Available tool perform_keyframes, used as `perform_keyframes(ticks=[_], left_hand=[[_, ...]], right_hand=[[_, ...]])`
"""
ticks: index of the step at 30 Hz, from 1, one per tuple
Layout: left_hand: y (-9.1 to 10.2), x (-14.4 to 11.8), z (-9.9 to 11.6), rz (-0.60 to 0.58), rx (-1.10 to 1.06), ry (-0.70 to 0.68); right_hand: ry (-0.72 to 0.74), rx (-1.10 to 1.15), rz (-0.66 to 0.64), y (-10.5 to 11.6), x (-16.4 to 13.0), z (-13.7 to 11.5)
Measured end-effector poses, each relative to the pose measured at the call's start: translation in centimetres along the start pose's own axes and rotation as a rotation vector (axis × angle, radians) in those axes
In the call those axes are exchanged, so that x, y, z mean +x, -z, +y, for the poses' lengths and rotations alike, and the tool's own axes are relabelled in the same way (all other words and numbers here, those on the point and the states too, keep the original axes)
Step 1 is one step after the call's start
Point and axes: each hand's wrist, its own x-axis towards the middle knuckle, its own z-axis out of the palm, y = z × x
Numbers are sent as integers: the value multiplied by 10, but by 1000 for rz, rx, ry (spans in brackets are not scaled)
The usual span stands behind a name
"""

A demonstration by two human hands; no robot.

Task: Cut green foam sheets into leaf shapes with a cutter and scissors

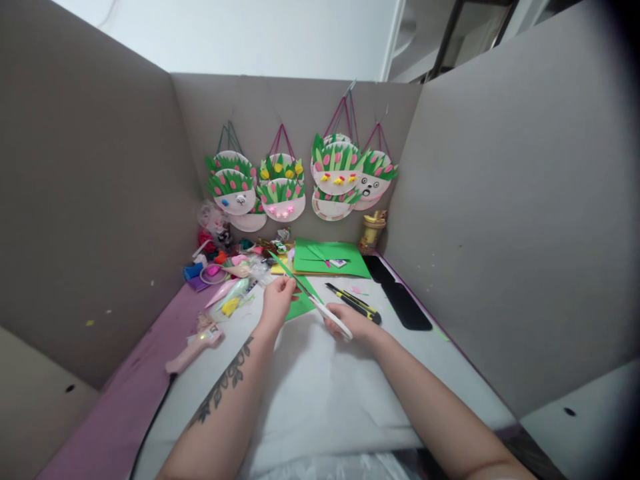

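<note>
You're gripping white scissors (330, 319) in your closed right hand (350, 322), left hand (277, 300) pinching the green paper (300, 303); keep feeding it taut, cutting slowly.

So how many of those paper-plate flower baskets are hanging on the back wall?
At least 4 clusters: far-left basket, centre-left basket, centre-right basket, far-right basket. Each overlaps further plates behind it, so the true total is probably higher; hidden ones cannot be counted.

Bare forearms, no sleeves, dark floral tattoo along left forearm (225, 383), unadorned hands
</note>
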Motion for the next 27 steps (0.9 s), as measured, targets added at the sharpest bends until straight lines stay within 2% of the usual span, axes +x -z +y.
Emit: perform_keyframes(ticks=[10,18,27], left_hand=[[1,2,-1,-6,-27,34],[7,4,4,60,-48,34],[0,1,-4,1,-30,34]], right_hand=[[-4,34,35,-5,1,-2],[-27,20,40,-6,-3,-10],[-30,49,30,-5,2,-3]])
